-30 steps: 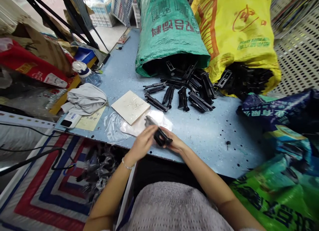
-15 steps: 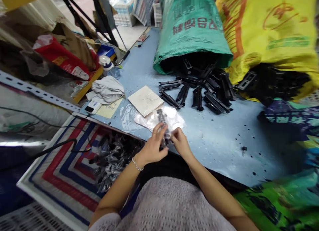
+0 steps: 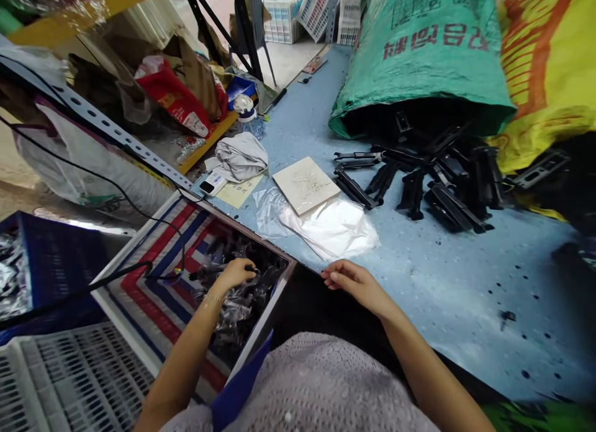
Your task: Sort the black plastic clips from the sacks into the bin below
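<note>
My left hand (image 3: pixel 236 273) is over the box of bagged black parts (image 3: pixel 242 314), left of the table edge. Its fingers are curled, with something dark at the tips that blends into the parts below. At the table's front edge, my right hand (image 3: pixel 350 282) is loosely bent and holds nothing, its thumb apart from the fingers. Clear plastic bags (image 3: pixel 342 230) lie flat just beyond it, partly under a square cream block (image 3: pixel 306 185). Loose black parts (image 3: pixel 412 193) are heaped on the blue table (image 3: pixel 447 277), by the mouth of a green sack (image 3: pixel 423 66).
A yellow sack (image 3: pixel 559 59) stands at the right. Left of the block are a grey cloth (image 3: pixel 242 157), a small white device (image 3: pixel 213 184) and a bottle (image 3: pixel 250 117). A black cable (image 3: pixel 125 199) crosses the box. White crates (image 3: pixel 84 370) sit lower left.
My left hand has gone from the table down left to the box. The bagged part between both hands has left the table. My right hand is now apart from my left. The view has shifted left.
</note>
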Demonstrator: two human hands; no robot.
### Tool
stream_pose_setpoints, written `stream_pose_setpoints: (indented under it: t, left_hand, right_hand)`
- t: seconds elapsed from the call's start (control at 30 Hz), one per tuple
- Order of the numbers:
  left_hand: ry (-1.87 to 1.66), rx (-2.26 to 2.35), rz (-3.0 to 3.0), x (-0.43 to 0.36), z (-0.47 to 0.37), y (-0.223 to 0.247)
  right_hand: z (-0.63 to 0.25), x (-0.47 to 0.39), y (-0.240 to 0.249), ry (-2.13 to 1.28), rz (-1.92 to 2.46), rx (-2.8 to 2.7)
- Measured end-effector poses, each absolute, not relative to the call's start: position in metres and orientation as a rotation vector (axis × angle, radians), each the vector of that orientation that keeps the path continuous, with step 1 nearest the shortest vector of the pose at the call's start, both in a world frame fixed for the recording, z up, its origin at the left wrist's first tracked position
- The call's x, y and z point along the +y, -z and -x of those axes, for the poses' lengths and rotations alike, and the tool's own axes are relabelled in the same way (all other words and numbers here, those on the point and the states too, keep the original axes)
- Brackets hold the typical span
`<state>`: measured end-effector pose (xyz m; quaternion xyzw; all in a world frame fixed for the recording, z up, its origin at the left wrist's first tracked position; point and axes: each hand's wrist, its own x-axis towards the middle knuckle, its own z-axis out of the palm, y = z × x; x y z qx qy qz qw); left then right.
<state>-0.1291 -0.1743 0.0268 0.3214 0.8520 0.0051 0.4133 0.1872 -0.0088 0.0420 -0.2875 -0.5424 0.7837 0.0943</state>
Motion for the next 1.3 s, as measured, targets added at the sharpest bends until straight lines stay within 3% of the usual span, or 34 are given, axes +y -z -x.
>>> stream_pose_setpoints:
  t: [0.13,0.33,0.4,0.53,0.63,0.73,0.93,1.0,1.07,1.13,1.2,1.3]
  left_hand:
    - [0.16,2.316,-0.599,-0.17,0.175,0.036]
    - [0.131,2.304,-0.638,-0.162,0.178,0.061]
    - [0.065,2.215,-0.73,-0.153,0.166,0.064]
    - [-0.08,1.867,-0.898,-0.141,0.119,0.04]
    - [-0.277,1.399,-0.983,-0.122,0.068,-0.002]
    - [-0.49,1.132,-1.094,-0.077,0.015,-0.038]
    - [-1.206,1.264,-1.057,0.036,-0.048,-0.047]
    - [-1.358,1.141,-0.932,0.057,-0.061,-0.048]
    - [-1.325,0.95,-0.865,0.065,-0.075,-0.054]
    - [-1.273,0.869,-0.826,0.063,-0.089,-0.061]
    - [-1.275,0.959,-0.825,0.055,-0.1,-0.068]
    - [-1.244,1.168,-0.931,0.043,-0.11,-0.073]
  right_hand:
    - [-0.201,-0.002,-0.028,-2.264,1.019,-1.45]
    - [-0.219,0.01,-0.009,-2.133,1.05,-1.487]
    - [-0.224,0.034,-0.009,-1.866,1.083,-1.678]
    - [-0.219,0.109,-0.032,-0.987,1.371,-2.029]
    - [-0.19,0.166,-0.055,-0.75,1.728,-2.108]
    - [-0.157,0.21,-0.074,-0.833,1.895,-2.004]
    - [-0.172,0.21,-0.091,-1.216,1.679,-1.778]
    - [-0.196,0.175,-0.083,-1.435,1.526,-1.72]
    - [-0.221,0.134,-0.071,-1.983,1.149,-1.412]
    - [-0.244,0.099,-0.062,-2.171,0.971,-1.289]
    - [-0.264,0.082,-0.061,-2.001,1.07,-1.386]
    - [-0.281,0.087,-0.075,-1.254,1.302,-1.757]
